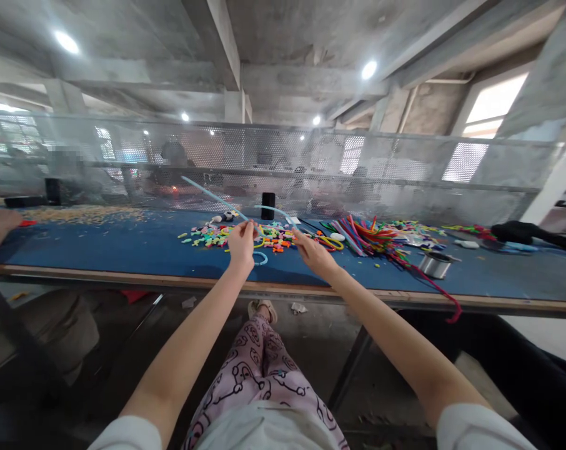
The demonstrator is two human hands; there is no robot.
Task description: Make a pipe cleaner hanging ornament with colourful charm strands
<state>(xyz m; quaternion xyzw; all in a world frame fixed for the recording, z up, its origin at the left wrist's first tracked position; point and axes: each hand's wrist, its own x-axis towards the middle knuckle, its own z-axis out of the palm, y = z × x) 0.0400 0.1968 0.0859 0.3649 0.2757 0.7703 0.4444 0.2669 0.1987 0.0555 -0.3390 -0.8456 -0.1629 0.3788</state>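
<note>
Raised over the front of the blue table, my left hand is closed in a pinch on a light blue fuzzy stem, whose long end points up to the left. My right hand pinches a curved light blue stem, which bends away to the left. Whether both pieces are one stem cannot be made out. A light blue loop shows just below and right of my left hand. Small colourful pieces lie scattered behind and around my hands.
A bundle of colourful stems and a metal wire spool lie to the right. A black phone stands before the perforated metal screen. Another person's hand is at far left, near beige bits.
</note>
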